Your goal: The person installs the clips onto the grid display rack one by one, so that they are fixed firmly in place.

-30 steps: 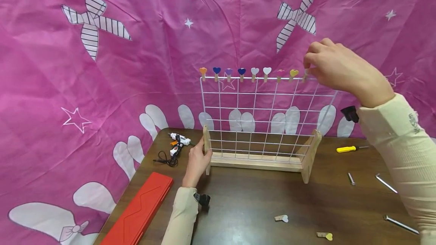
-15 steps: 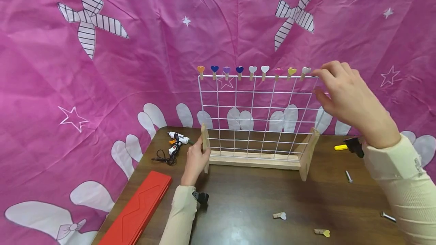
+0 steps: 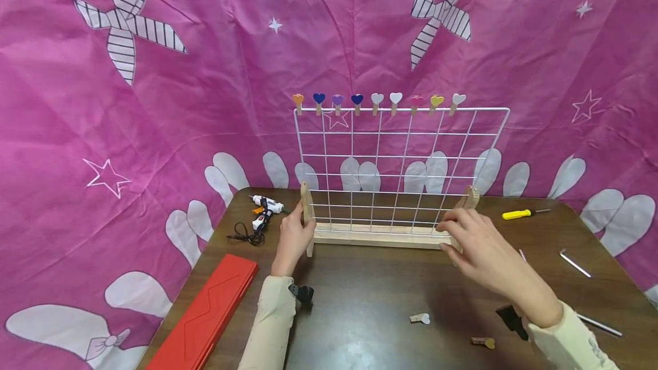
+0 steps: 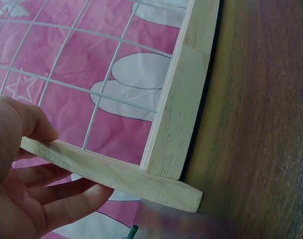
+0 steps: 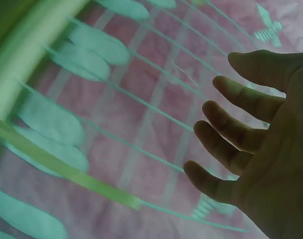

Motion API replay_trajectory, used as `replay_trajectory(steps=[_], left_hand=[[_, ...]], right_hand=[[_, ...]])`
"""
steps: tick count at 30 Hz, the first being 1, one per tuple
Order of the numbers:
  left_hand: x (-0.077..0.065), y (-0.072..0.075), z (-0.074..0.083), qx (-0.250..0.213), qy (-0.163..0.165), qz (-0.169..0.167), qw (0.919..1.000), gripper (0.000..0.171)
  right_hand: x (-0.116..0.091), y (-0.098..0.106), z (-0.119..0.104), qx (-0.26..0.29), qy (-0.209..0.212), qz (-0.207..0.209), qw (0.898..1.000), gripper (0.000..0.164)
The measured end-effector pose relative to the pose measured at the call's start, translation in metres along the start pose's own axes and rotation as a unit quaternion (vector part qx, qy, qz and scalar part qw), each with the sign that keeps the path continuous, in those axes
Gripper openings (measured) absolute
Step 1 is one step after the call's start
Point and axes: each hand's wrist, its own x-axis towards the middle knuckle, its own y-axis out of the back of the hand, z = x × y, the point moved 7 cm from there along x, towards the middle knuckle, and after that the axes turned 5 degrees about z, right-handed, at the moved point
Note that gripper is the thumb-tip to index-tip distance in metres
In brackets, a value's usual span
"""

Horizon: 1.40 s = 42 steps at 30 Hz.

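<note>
My left hand (image 3: 294,240) grips the left wooden side piece (image 4: 106,172) of a stand, thumb on one face and fingers on the other. The stand holds a white wire grid (image 3: 483,109) upright over a wooden crossbar (image 3: 380,238). Along its top wire sit several small clothespins with hearts, from an orange-heart clothespin (image 3: 298,100) at the left to a white-heart clothespin (image 3: 457,100). My right hand (image 3: 483,250), fingers spread and holding nothing, is in front of the stand's right end. Nearer me lie a white-heart clothespin (image 3: 420,318) and a yellow-heart clothespin (image 3: 483,342).
On the left of the brown table (image 3: 354,301) are a red case (image 3: 205,313) and a white glue gun (image 3: 268,204) with its black cord. At the right lie a yellow screwdriver (image 3: 516,214), a bent metal key (image 3: 574,263) and a metal rod (image 3: 601,325). A pink cloth hangs behind.
My right hand has let go of the white-heart clothespin at the grid's top and come down toward the stand's right base. My left hand keeps its grip on the side piece.
</note>
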Motion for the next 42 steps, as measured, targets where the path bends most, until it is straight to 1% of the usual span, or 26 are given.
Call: replay_trajectory(steps=[3,6,9,11,14,16,17,20,23,27,30,32,36,37,39,41,42], left_hand=[[0.000,0.001,0.000,-0.003,0.005,0.000,1.0000,0.053],[0.000,0.001,-0.001,-0.007,0.009,-0.002,0.9999,0.054],[0.000,0.000,-0.001,-0.004,0.005,-0.002,1.0000,0.054],[0.000,0.000,-0.001,-0.001,-0.003,0.002,1.0000,0.054],[0.000,0.002,0.000,0.003,-0.016,0.012,0.9998,0.053],[0.000,0.003,0.000,0.003,-0.019,0.014,0.9997,0.053],[0.000,0.003,0.000,0.002,-0.018,0.013,0.9998,0.052],[0.000,0.002,-0.001,-0.001,-0.008,0.004,1.0000,0.048],[0.000,0.001,-0.001,-0.001,-0.001,-0.001,1.0000,0.047],[-0.001,0.000,-0.001,-0.001,0.002,-0.002,1.0000,0.050],[-0.001,-0.001,0.000,-0.004,0.008,-0.006,0.9999,0.053],[0.000,-0.001,0.000,-0.005,0.010,-0.008,0.9999,0.054],[-0.001,-0.001,-0.001,-0.005,0.012,-0.007,0.9999,0.054],[-0.001,-0.001,-0.001,-0.004,0.011,-0.006,0.9999,0.053],[-0.002,0.000,0.000,-0.005,0.011,-0.005,0.9999,0.052],[-0.002,0.001,0.000,-0.004,0.009,-0.003,0.9999,0.052],[-0.002,0.001,0.000,-0.002,0.009,-0.003,1.0000,0.052]], right_hand=[[-0.018,-0.024,-0.007,0.006,-0.006,-0.021,1.000,0.021],[-0.036,-0.047,-0.016,0.008,-0.015,-0.047,0.999,0.022],[-0.055,-0.069,-0.025,0.009,-0.021,-0.095,0.995,0.025],[-0.067,-0.081,-0.030,0.015,-0.026,-0.142,0.989,0.025],[-0.080,-0.097,-0.036,0.036,-0.038,-0.212,0.976,0.023],[-0.087,-0.105,-0.038,0.050,-0.046,-0.240,0.968,0.021],[-0.089,-0.108,-0.039,0.057,-0.050,-0.248,0.966,0.020],[-0.094,-0.114,-0.041,0.070,-0.052,-0.252,0.964,0.020],[-0.096,-0.118,-0.042,0.074,-0.057,-0.246,0.965,0.024],[-0.097,-0.120,-0.041,0.071,-0.062,-0.239,0.966,0.026],[-0.096,-0.119,-0.040,0.070,-0.057,-0.240,0.967,0.027],[-0.095,-0.118,-0.040,0.080,-0.056,-0.247,0.964,0.028],[-0.091,-0.113,-0.038,0.119,-0.068,-0.268,0.954,0.027],[-0.089,-0.109,-0.038,0.128,-0.069,-0.264,0.953,0.026],[-0.083,-0.101,-0.037,0.146,-0.066,-0.245,0.956,0.024],[-0.074,-0.089,-0.036,0.156,-0.050,-0.203,0.965,0.023],[-0.069,-0.081,-0.035,0.160,-0.040,-0.176,0.970,0.023]])
